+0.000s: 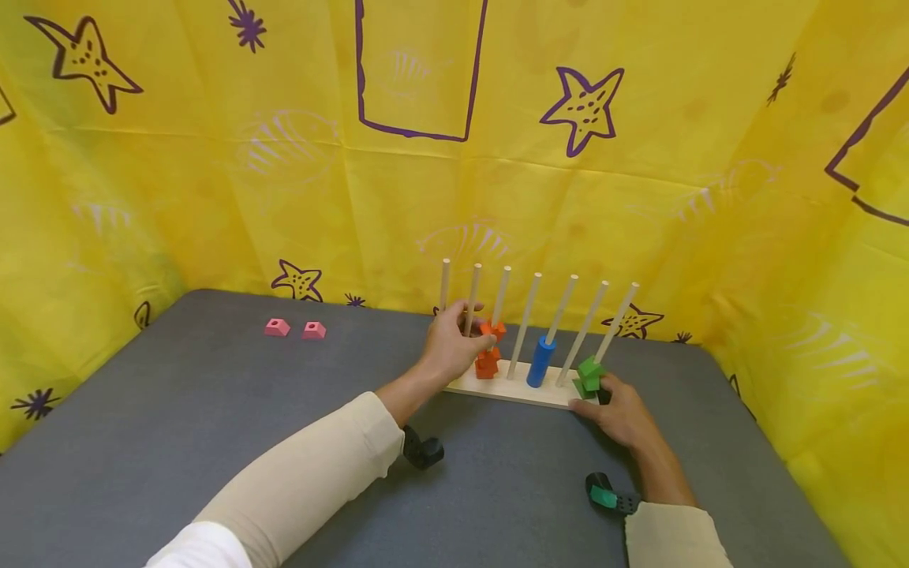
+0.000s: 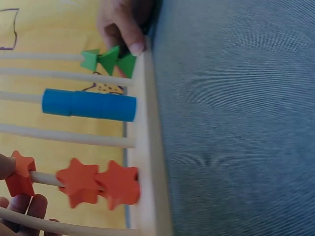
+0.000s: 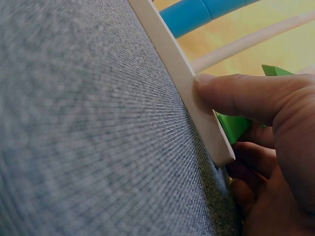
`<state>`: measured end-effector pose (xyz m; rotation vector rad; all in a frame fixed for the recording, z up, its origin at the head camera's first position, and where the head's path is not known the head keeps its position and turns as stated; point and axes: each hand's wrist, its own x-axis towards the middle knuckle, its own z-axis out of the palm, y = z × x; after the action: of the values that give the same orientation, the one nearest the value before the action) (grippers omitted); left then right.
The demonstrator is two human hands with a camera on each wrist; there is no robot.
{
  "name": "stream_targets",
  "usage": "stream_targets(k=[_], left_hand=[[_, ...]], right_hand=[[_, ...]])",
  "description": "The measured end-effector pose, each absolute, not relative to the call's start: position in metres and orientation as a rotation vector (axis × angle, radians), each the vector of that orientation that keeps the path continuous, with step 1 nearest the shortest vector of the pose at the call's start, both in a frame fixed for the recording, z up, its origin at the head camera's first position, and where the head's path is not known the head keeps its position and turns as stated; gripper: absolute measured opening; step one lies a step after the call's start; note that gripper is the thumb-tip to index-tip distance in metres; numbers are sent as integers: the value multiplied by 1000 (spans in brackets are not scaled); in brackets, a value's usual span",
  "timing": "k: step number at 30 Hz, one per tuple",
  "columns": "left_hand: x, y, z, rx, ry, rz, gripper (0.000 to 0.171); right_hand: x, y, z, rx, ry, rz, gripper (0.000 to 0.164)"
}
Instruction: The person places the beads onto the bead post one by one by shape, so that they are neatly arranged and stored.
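A wooden peg board stands on the table with several upright pegs. On its third peg from the left are orange star blocks, two stacked at the base. Higher up that peg, my left hand pinches another orange star block between thumb and fingers. My right hand grips the board's right end, thumb on the front edge. Beside it, green angular blocks sit on the rightmost peg, partly hidden by the fingers in the right wrist view. Blue cylinders fill the lower part of another peg.
Two pink blocks with holes lie apart on the grey table at the far left. A yellow patterned curtain hangs behind the table and along both sides. Black wrist straps show near both sleeves.
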<state>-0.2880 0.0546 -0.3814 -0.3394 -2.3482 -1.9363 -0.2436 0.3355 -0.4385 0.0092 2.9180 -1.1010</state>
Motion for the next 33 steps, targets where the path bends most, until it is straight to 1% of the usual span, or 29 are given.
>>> stream_targets(k=[12, 19, 23, 26, 29, 33], left_hand=[[-286, 48, -400, -309, -2338, -1908, 40], [-281, 39, -404, -339, -2378, -1844, 45], [-273, 29, -405, -391, -2412, -1814, 48], [-267, 19, -405, -432, -2400, -1829, 46], [-262, 8, -404, -421, -2376, -1856, 39], [-258, -8, -401, -422, -2324, -1864, 34]], right_hand=[[-245, 331, -436, 10, 2909, -1111, 50], [-245, 331, -436, 20, 2914, -1108, 47], [-244, 332, -437, 22, 2917, -1097, 49], [-244, 333, -437, 19, 2920, -1094, 50], [-243, 334, -438, 6, 2920, -1097, 50], [-244, 334, -438, -10, 2926, -1093, 51]])
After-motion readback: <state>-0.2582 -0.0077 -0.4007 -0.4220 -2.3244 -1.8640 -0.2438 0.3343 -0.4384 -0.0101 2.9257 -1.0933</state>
